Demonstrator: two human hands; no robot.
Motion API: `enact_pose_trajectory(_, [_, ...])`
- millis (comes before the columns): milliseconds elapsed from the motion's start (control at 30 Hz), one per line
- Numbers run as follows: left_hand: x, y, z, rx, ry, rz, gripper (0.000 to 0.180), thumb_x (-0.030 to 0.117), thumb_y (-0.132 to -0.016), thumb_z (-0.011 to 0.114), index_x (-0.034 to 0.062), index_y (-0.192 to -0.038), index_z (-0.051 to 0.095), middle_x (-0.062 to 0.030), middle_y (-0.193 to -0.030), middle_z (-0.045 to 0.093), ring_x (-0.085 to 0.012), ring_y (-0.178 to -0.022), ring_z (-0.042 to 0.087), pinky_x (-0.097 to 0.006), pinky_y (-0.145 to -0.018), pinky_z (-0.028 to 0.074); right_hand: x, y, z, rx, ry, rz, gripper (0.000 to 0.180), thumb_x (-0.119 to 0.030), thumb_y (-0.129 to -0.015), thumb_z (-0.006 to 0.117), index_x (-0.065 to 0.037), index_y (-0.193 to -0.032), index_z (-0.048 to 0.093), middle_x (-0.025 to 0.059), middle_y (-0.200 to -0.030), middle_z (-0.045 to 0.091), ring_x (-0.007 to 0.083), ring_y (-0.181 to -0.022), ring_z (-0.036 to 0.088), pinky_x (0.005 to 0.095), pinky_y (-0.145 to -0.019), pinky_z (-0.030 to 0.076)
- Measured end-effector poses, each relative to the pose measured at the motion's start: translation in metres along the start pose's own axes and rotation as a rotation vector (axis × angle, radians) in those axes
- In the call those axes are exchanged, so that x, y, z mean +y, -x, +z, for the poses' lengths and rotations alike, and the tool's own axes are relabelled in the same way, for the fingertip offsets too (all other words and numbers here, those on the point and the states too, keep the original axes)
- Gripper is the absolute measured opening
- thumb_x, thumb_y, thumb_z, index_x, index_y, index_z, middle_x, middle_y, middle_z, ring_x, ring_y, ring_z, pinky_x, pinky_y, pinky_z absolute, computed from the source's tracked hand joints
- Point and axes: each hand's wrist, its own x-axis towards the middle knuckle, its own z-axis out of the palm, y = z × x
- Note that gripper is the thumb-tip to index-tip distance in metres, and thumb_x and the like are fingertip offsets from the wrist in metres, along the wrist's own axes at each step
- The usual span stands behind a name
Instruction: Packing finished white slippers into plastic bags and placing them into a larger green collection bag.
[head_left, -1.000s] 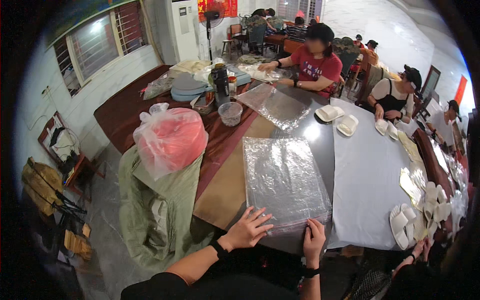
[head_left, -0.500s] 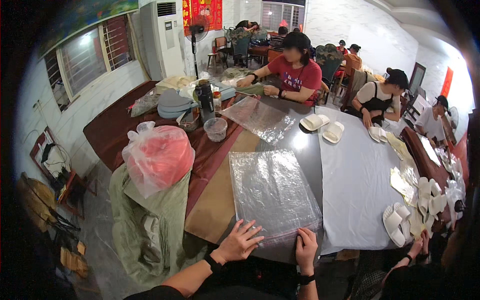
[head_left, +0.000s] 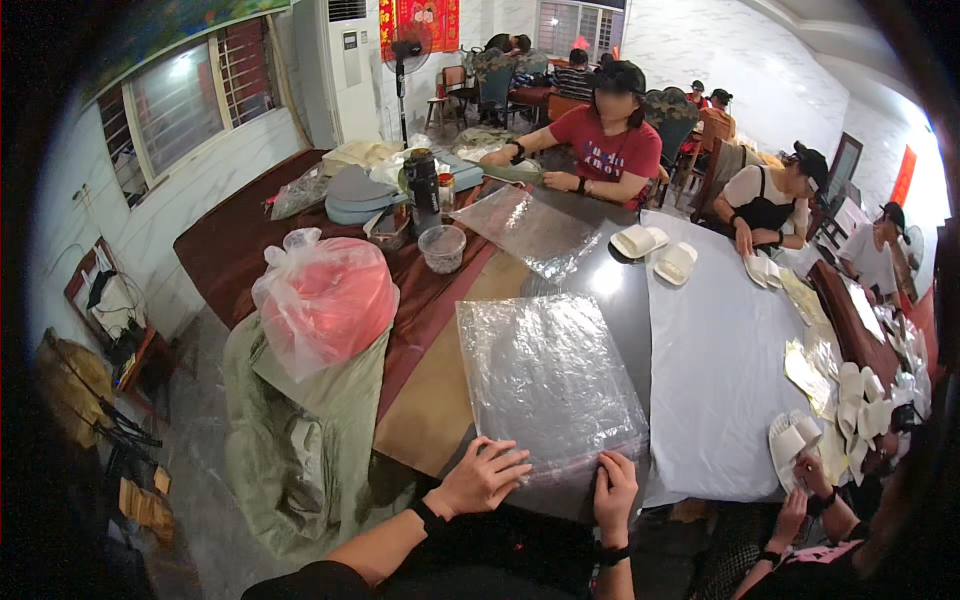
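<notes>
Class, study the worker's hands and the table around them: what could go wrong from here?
The clear plastic bag has the left hand and right hand only along its near edge, so its far end might slide or crease on the glossy table.

The clear tub stands close to the dark bottle; a bump could perhaps upset both.

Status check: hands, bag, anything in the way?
Left hand spread at clear bag's near-left corner. Right hand at its near-right corner. Bag flat on table; no object seen lying on it.
</notes>
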Motion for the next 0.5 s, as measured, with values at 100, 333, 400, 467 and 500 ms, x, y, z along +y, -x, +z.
enact_pose_trajectory(100, [-0.0017, 0.0017, 0.003, 0.033, 0.029, -0.001, 0.036, 0.018, -0.086, 0.076, 0.0124, -0.121, 0.071, -0.0023, -0.136, 0.064, -0.0268, -0.126, 0.055, -0.047, -0.105, 0.039, -0.0012, 0.0006, 0.0005, -0.002, 0.001, -0.01, 0.021, 0.003, -0.091, 0.063, 0.004, -0.11, 0.071, 0.0174, -0.116, 0.068, 0.0345, -0.106, 0.065, 0.041, -0.094, 0.052])
enact_pose_trajectory(333, [-0.0006, 0.0007, 0.0009, 0.027, 0.014, 0.016, 0.034, 0.02, -0.089, 0.074, 0.0121, -0.121, 0.07, -0.003, -0.131, 0.066, -0.0254, -0.123, 0.056, -0.046, -0.103, 0.04, 0.0007, 0.0013, 0.0007, 0.014, 0.003, -0.009, 0.02, 0.003, -0.091, 0.064, 0.005, -0.11, 0.071, 0.0175, -0.114, 0.069, 0.0347, -0.106, 0.064, 0.0412, -0.095, 0.051])
enact_pose_trajectory(400, [-0.0006, -0.0009, 0.0001, 0.029, 0.017, 0.021, 0.034, 0.02, -0.089, 0.074, 0.012, -0.121, 0.07, -0.003, -0.132, 0.066, -0.0254, -0.123, 0.056, -0.046, -0.103, 0.04, 0.0008, 0.0007, 0.0003, 0.017, 0.014, -0.033, 0.02, 0.003, -0.091, 0.064, 0.004, -0.11, 0.071, 0.0167, -0.114, 0.069, 0.0346, -0.106, 0.064, 0.0406, -0.094, 0.051])
enact_pose_trajectory(467, [-0.0012, -0.0009, -0.0023, 0.023, -0.013, 0.026, 0.034, 0.02, -0.088, 0.074, 0.0127, -0.121, 0.07, -0.0029, -0.132, 0.066, -0.0249, -0.123, 0.055, -0.046, -0.102, 0.04, -0.0031, -0.0006, 0.0, 0.015, 0.001, -0.014, 0.02, 0.003, -0.091, 0.064, 0.004, -0.11, 0.07, 0.0167, -0.114, 0.07, 0.0345, -0.106, 0.064, 0.0402, -0.094, 0.051])
enact_pose_trajectory(500, [-0.0011, -0.0002, -0.0013, 0.017, -0.009, 0.031, 0.034, 0.02, -0.088, 0.074, 0.0127, -0.121, 0.07, -0.0029, -0.132, 0.066, -0.0249, -0.123, 0.055, -0.046, -0.102, 0.04, -0.0044, -0.0009, 0.0001, 0.007, -0.017, -0.005, 0.02, 0.003, -0.091, 0.064, 0.004, -0.109, 0.07, 0.0166, -0.114, 0.07, 0.0344, -0.106, 0.064, 0.0399, -0.094, 0.052])
